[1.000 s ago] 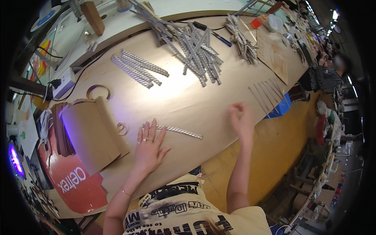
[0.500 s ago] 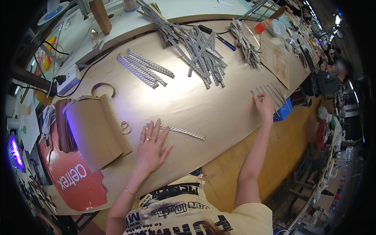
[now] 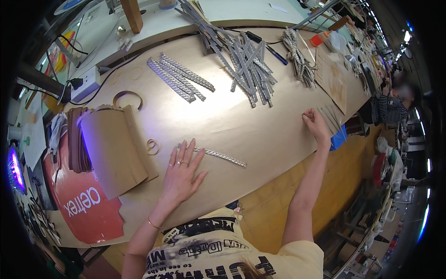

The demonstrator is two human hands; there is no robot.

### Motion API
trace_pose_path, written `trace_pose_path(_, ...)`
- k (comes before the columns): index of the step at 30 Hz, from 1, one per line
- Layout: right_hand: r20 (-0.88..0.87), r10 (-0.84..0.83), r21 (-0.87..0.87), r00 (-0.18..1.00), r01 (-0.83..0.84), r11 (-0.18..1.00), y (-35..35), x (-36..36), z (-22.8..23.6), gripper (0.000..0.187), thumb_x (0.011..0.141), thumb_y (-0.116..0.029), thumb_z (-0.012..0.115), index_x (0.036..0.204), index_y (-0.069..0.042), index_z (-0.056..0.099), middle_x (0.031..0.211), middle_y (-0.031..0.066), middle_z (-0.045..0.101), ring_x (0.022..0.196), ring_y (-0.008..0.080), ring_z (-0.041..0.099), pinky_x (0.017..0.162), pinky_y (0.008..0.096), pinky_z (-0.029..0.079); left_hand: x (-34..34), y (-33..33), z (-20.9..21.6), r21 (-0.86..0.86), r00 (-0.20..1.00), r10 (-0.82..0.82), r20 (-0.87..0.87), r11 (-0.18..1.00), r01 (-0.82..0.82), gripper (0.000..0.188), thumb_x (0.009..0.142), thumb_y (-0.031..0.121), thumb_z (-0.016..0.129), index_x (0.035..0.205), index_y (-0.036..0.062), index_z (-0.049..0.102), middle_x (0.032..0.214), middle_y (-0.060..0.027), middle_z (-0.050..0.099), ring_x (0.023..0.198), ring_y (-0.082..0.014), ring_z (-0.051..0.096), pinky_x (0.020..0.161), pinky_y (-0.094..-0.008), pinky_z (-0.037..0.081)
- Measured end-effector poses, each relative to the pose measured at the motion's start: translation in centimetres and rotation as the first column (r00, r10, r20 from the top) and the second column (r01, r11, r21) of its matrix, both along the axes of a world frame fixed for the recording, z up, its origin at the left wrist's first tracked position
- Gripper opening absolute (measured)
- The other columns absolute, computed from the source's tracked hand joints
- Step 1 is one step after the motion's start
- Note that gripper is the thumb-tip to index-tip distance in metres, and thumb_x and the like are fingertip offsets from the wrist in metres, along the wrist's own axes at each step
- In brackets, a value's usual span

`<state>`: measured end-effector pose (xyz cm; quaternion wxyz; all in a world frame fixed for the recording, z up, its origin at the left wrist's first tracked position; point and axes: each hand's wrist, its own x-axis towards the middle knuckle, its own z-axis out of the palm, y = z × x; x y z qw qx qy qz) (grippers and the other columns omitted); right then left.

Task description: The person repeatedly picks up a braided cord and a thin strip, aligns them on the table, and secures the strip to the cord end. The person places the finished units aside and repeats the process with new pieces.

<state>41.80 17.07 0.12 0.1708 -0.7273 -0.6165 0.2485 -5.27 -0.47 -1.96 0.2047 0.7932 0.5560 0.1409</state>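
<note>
My left hand (image 3: pixel 183 174) lies flat with its fingers spread over the left end of a silver braided strip (image 3: pixel 223 157), pressing it on the table. The strip's other end runs free to the right. Near the table's right edge, my right hand (image 3: pixel 317 125) is closed in a pinch. What its fingertips hold, if anything, is too small to make out. Several thin grey strips (image 3: pixel 331 120) lie just right of that hand, beside a blue object (image 3: pixel 339 139) at the edge.
Several braided strips (image 3: pixel 179 76) lie further back, left of a pile of grey strips (image 3: pixel 253 69). A bundle of braided cords (image 3: pixel 299 58), a pen (image 3: pixel 277 55) and a brown board (image 3: pixel 332 79) are at the far right. Brown sheets (image 3: pixel 114 149) and a red sheet (image 3: pixel 86 200) cover the left.
The whole view has shifted slightly. My right hand's fingers are curled tighter, and fewer thin grey strips show around them. My left hand stays on the braided strip.
</note>
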Motion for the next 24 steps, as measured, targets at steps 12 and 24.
trace_pose_path(12,-0.321,0.019,0.189,0.947,0.045,0.981,-3.7,2.6,1.1,0.02,0.102,-0.022,0.058,0.112,-0.005,0.06,0.111,0.0033,0.061,0.099,0.0143,0.053,0.092,0.0315,0.042,0.1,-0.1,-0.3,0.012,1.0,0.001,-0.013,1.0,0.0,0.062,0.094,0.039,0.059,0.149,0.0143,0.043,0.159,-0.0167,0.029,0.147,-0.0367,0.025,0.121,-0.0507,0.019)
trace_pose_path(24,-0.731,0.019,0.28,0.682,0.275,0.92,-15.4,-7.8,10.6,0.016,0.102,-0.012,0.057,0.117,-0.008,0.055,0.082,-0.0019,0.054,0.066,0.0047,0.044,0.058,0.0213,0.038,0.1,-0.5,-0.3,-0.009,0.999,-0.029,-0.02,1.0,0.029,0.06,0.095,0.035,0.06,0.148,0.0137,0.044,0.161,-0.0158,0.026,0.149,-0.0369,0.022,0.121,-0.0517,0.017)
